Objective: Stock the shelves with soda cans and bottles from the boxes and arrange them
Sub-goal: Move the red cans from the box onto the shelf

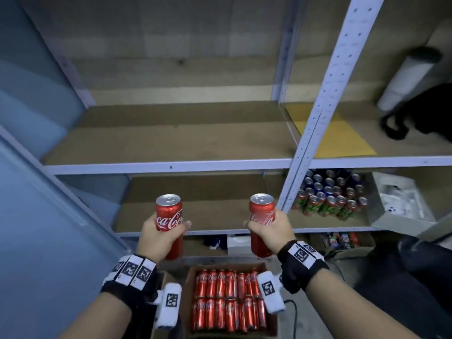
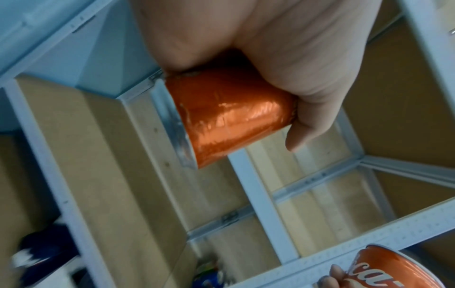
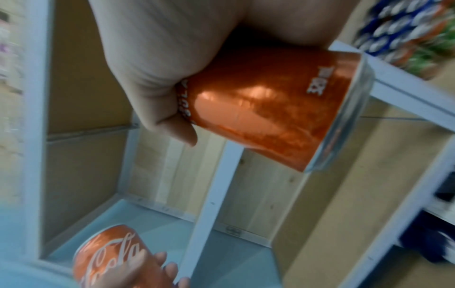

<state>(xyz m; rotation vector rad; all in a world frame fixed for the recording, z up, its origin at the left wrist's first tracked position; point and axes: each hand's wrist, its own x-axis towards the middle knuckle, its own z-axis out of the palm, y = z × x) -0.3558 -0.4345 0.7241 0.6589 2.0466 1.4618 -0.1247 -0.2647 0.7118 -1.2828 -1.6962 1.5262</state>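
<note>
**A:** How far along does the stocking look?

**B:** Early, I judge. The cardboard box of slim red cola cans (image 1: 228, 299) sits on the floor at six o'clock in the head view, and it looks nearly full: two rows packed side by side, with what seems a gap at its far right corner.

**A:** And the hands?

**B:** Both are loaded. The left hand (image 1: 156, 237) has its fingers and thumb curled round the tall red aluminium cola can on the left (image 1: 169, 216), held upright with the silver lid up. The right hand (image 1: 270, 234) wraps the matching red cola can on the right (image 1: 261, 216) the same way. Each can sits in the air above the box, in front of the lower shelf's edge.

**A:** Anything on the shelves yet?

**B:** In the left bay of the grey metal rack, the brown lower shelf board (image 1: 200, 211) behind the cans shows no cans, and the board above it (image 1: 171, 133) at twelve o'clock shows none either. In the right bay, at about three o'clock from the right can, a cluster of mixed cans, blue tops behind and red-and-green ones in front (image 1: 330, 194), already stands in rows.

**A:** So what is left?

**B:** Most of it, by my reading: these two cans need setting down, then the rest of the box. I see no bottles clearly; below at four o'clock another open carton (image 1: 342, 242) holds dark items too blurred to name.
</note>
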